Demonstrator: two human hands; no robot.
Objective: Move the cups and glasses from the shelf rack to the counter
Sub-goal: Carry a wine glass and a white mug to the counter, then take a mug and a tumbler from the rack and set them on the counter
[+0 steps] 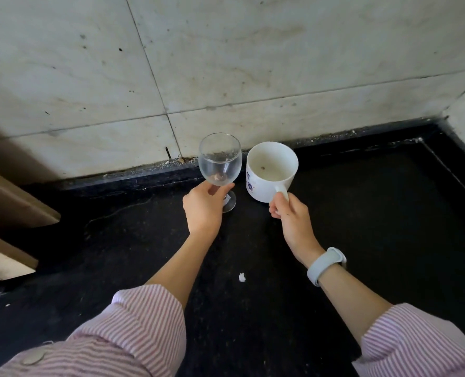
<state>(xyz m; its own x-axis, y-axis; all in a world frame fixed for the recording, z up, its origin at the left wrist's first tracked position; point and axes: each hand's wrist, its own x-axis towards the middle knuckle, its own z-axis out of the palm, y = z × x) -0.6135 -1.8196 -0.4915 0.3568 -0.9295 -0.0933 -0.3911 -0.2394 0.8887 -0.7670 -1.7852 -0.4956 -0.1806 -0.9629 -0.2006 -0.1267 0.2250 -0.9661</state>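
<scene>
Upright near the wall, a stemmed glass (220, 161) stands on the black counter (362, 213), the left hand (202, 206) wrapped around its stem. Just beside it, a white mug (269, 172) hangs by its handle from the right hand (291, 213).

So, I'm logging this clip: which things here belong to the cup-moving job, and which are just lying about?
Belongs to the job:
- wine glass, held by the left hand
- white mug, held by its handle in the right hand
- black counter

Just lying about:
- white scrap
- cardboard
</scene>
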